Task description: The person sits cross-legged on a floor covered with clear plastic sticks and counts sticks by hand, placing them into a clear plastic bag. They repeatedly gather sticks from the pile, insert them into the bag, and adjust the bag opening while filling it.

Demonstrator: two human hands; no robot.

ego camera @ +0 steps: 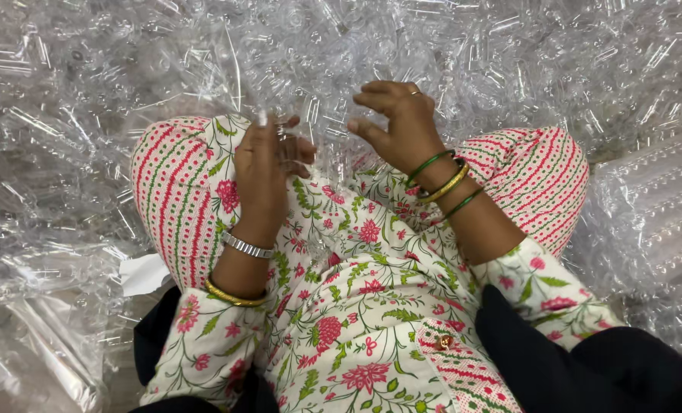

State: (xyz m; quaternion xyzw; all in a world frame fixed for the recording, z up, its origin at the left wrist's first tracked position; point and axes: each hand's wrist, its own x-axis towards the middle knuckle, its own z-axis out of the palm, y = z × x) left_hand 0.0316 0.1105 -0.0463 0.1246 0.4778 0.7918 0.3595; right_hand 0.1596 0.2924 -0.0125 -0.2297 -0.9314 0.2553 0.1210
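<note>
You sit on the floor of a small packing or sorting workshop, not a home room. Heaps of clear plastic tubes [402, 46] surround your knees on every side, and bulging clear plastic bags [654, 222] of the same pieces stand just beside you.

Clear plastic pieces in and around two hands

A small clear plastic piece [286, 131] sits upright between the fingertips of the left hand [263, 164], over the lap; its exact shape is too glassy to tell. The right hand [402, 126] hovers just beside it, fingers curled, touching the near edge of the heap of clear plastic tubes [371, 46], which lie jumbled at all angles, glinting, spread wide ahead of the knees.
</note>
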